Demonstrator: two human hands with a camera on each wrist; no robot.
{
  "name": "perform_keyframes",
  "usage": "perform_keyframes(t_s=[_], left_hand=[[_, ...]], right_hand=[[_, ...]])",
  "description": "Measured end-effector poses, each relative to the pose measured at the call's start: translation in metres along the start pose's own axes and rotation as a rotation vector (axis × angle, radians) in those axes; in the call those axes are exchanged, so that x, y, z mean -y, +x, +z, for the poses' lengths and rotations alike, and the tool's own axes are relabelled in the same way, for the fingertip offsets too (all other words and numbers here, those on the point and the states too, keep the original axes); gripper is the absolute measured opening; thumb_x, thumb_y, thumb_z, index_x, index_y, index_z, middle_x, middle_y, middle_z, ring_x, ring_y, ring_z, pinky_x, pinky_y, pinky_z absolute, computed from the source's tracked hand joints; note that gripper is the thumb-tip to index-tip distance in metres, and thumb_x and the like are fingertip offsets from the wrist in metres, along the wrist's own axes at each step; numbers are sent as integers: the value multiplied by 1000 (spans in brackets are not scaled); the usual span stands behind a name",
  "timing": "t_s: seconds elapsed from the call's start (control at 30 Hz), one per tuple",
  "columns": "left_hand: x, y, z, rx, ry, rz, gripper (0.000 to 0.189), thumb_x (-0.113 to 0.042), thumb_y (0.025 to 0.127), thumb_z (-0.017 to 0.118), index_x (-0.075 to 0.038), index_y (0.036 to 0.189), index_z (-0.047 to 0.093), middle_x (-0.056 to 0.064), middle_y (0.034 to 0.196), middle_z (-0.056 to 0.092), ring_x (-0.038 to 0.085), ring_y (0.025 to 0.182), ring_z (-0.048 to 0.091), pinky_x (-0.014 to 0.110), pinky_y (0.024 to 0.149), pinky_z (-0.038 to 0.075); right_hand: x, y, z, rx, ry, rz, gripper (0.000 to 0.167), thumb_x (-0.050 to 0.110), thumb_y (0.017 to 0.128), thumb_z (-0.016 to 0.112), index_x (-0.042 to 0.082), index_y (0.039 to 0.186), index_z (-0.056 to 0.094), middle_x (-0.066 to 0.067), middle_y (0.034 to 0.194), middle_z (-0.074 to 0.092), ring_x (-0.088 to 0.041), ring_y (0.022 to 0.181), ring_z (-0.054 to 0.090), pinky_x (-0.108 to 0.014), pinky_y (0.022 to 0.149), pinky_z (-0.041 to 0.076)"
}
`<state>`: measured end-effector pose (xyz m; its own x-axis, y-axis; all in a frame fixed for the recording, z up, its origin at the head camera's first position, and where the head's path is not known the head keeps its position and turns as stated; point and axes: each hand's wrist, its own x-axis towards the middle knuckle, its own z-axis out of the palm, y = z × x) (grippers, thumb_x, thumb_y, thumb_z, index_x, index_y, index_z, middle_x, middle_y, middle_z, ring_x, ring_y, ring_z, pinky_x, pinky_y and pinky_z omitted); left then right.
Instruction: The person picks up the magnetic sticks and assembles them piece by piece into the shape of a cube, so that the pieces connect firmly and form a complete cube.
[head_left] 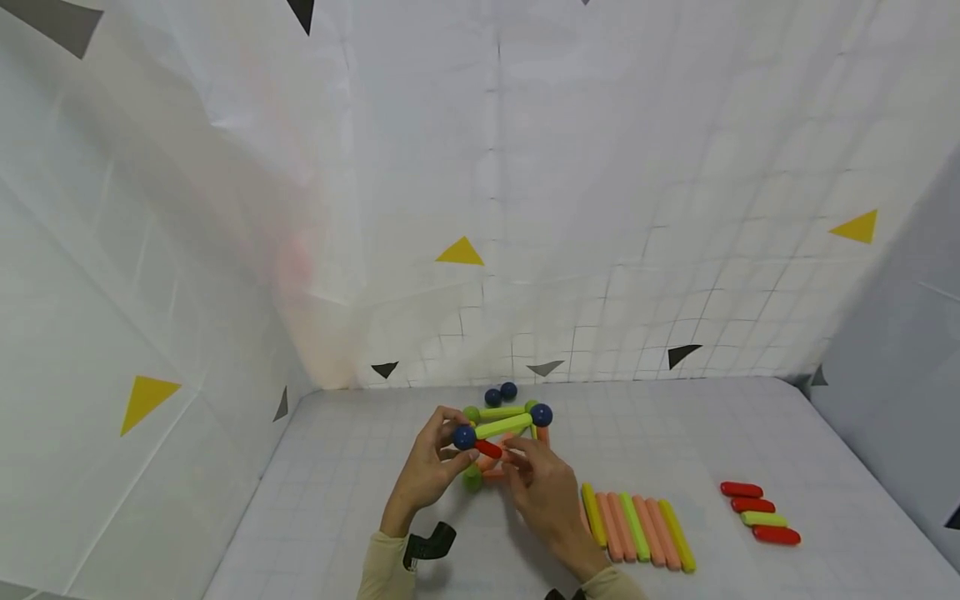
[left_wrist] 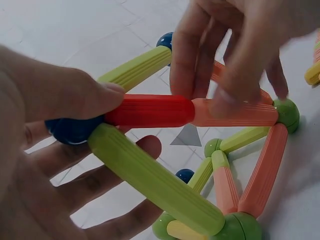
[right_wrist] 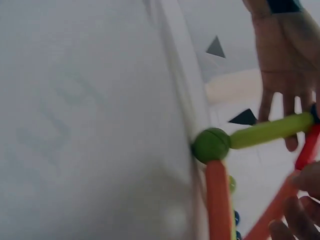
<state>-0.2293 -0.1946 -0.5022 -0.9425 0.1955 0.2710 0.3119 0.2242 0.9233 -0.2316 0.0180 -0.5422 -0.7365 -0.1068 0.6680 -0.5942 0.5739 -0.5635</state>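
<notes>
A frame of magnetic building sticks and balls stands up between the two hands. My left hand (head_left: 429, 475) holds its near corner, a dark blue ball (head_left: 464, 437), with the thumb over the ball and the end of a short red stick (left_wrist: 150, 111). The red stick meets a salmon stick (left_wrist: 250, 115) end to end. At that joint, my right hand (head_left: 551, 496) pinches the salmon stick, which runs on to a green ball (left_wrist: 287, 116). From the blue ball a yellow-green stick (left_wrist: 155, 175) slopes to another green ball (left_wrist: 240, 227).
Two loose blue balls (head_left: 500, 394) lie behind the frame. To the right is a row of long salmon, yellow and green sticks (head_left: 637, 529). Farther right lie several short sticks (head_left: 765, 506), mostly red. A white wall (head_left: 570, 208) with triangle markers stands behind the table.
</notes>
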Motion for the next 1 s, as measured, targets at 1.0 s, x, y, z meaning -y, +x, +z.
perform_keyframes(t_s=[1.0], left_hand=[[-1,1,14,-100,147,5,38,-8,95,78,-16,127,59,11,124,74,26,108,73,30,85,57]], right_hand=[[-64,7,-30,373,94,307,35,7,79,94,19,104,73,8,92,73,-16,92,70,-34,78,58]])
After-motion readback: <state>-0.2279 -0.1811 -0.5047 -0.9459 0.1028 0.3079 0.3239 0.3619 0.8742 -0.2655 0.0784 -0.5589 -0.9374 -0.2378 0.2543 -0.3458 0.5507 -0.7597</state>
